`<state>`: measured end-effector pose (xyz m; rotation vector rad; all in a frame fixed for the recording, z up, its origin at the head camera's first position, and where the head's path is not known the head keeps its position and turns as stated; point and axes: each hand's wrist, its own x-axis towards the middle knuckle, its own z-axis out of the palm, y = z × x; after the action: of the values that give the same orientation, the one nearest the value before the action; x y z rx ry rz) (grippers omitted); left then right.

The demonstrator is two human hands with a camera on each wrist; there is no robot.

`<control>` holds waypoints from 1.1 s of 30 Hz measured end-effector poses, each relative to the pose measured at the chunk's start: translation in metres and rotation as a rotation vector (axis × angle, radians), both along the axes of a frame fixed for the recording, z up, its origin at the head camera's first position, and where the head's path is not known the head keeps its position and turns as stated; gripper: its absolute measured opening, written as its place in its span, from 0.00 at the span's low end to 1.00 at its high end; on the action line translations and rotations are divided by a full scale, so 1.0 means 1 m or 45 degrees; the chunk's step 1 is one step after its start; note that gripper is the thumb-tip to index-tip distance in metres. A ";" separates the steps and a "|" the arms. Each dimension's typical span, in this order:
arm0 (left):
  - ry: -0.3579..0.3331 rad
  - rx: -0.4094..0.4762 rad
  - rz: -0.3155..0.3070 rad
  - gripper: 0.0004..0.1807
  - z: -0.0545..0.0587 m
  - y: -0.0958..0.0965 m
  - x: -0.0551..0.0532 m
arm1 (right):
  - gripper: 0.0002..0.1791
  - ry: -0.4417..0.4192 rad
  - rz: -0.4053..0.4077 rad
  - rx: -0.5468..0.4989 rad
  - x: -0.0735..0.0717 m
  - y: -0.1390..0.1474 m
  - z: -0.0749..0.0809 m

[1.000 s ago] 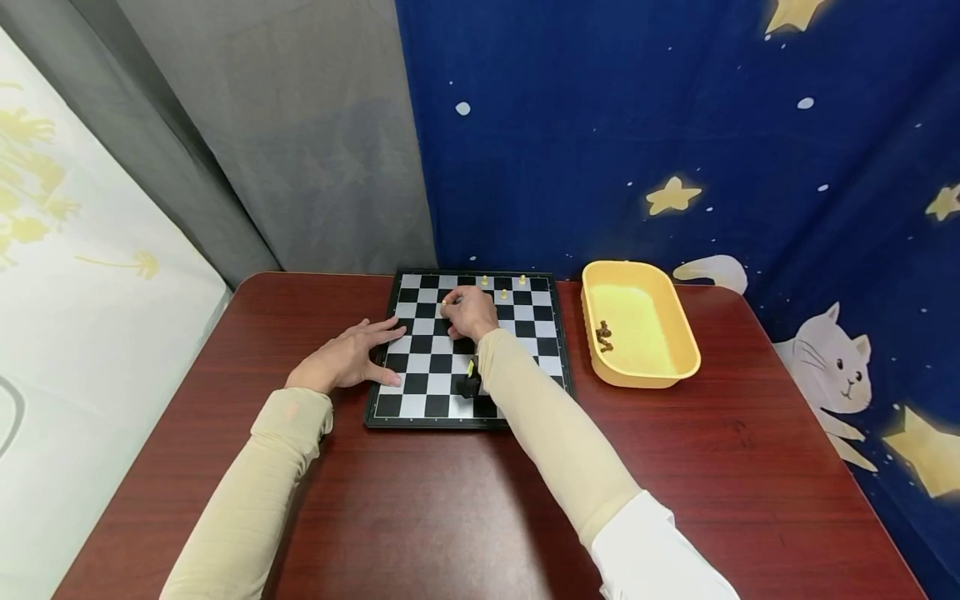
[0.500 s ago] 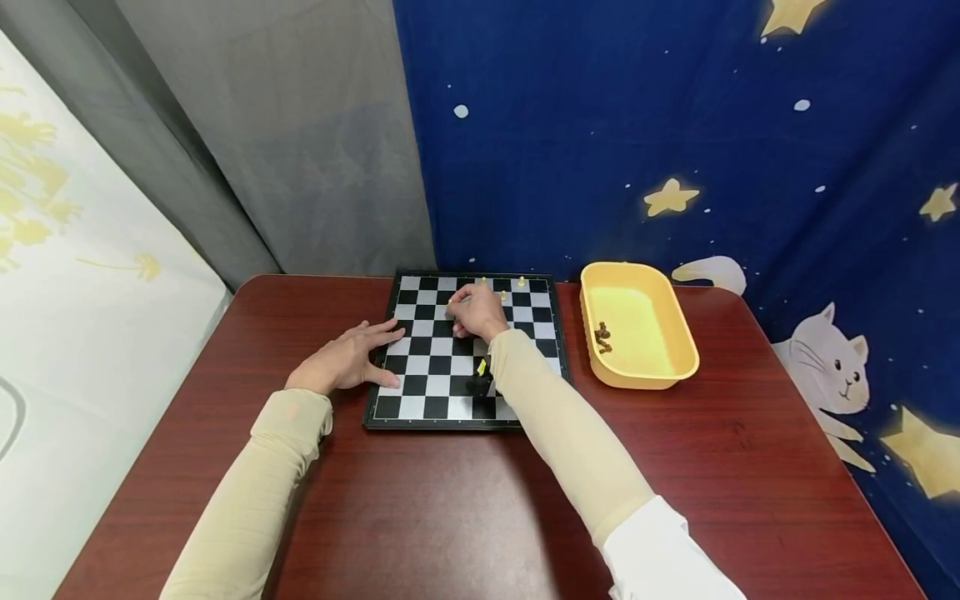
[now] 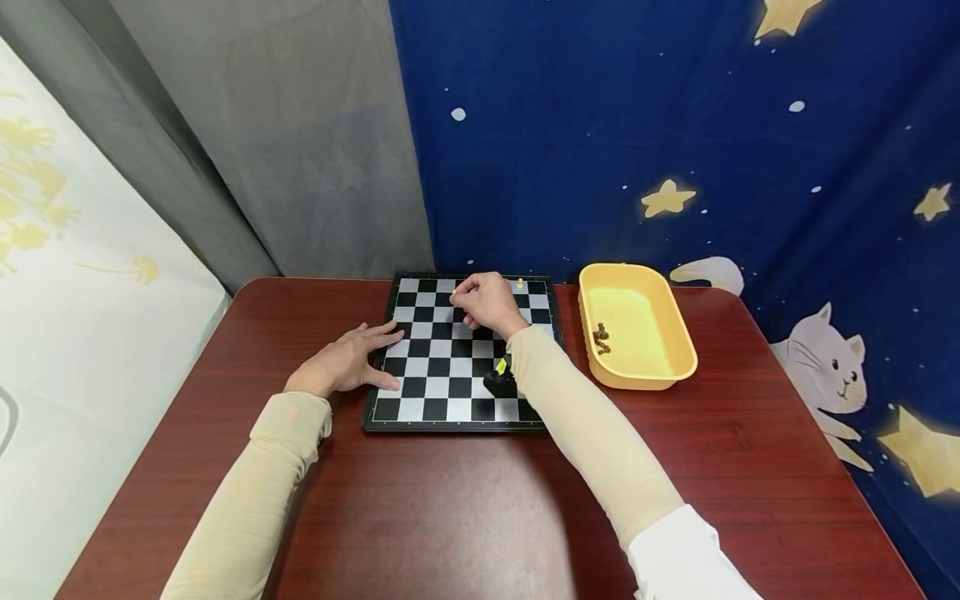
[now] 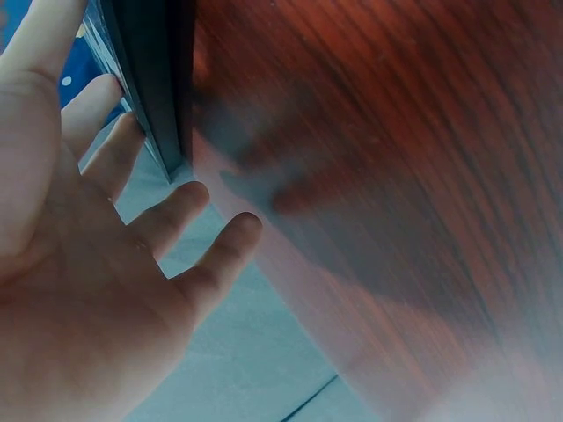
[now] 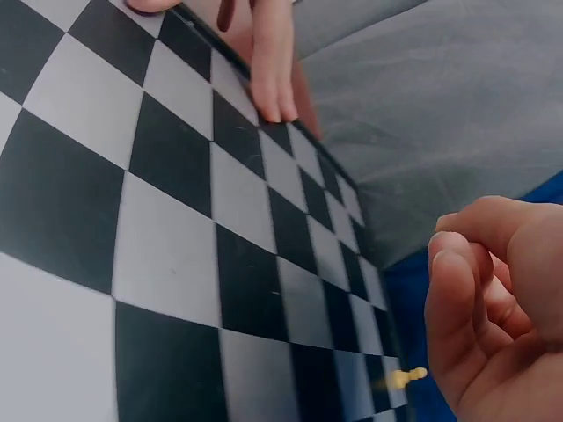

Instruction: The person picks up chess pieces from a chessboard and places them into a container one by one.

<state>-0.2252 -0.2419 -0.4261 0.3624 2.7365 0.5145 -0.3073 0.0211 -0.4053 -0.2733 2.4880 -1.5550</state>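
Observation:
A black-and-white chessboard (image 3: 438,367) lies on the table. My left hand (image 3: 345,358) rests at its left edge, fingers spread, with thumb and fingertips over the border squares. Over the board's far part my right hand (image 3: 487,300) pinches a small pale chess piece (image 3: 453,293) between thumb and index finger. The right wrist view shows those fingertips meeting, with the piece hidden there. A yellow chess piece (image 3: 520,283) stands near the board's far right corner. In the right wrist view, a yellow piece also stands near the board's edge, beside the right hand.
A yellow plastic tub (image 3: 652,333) stands right of the board, with several small brown pieces (image 3: 602,337) in its left side. The reddish-brown table (image 3: 435,508) meets grey and blue curtains (image 3: 585,133) at its far edge. A black wrist camera (image 3: 501,379) overlaps the board.
My right hand has moved right and slightly away over the board with the pale chess piece, now covering two of the yellow pieces in the head view. The left hand stays put.

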 end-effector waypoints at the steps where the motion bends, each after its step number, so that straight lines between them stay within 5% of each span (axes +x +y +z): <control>1: -0.002 -0.002 0.003 0.54 0.000 0.000 0.000 | 0.05 0.014 0.009 0.005 0.000 0.002 0.002; 16: 0.013 0.021 0.010 0.54 -0.002 0.000 0.002 | 0.08 0.163 0.109 0.128 0.017 0.028 0.033; 24: 0.011 0.022 0.016 0.54 -0.002 -0.002 0.002 | 0.11 0.081 0.264 0.018 0.022 0.048 0.048; 33: 0.005 0.024 0.021 0.53 -0.004 -0.002 0.002 | 0.14 0.130 0.349 -0.003 0.029 0.065 0.053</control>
<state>-0.2232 -0.2443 -0.4300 0.3467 2.7420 0.5452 -0.2785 0.0861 -0.3524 -0.6781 2.3980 -1.4649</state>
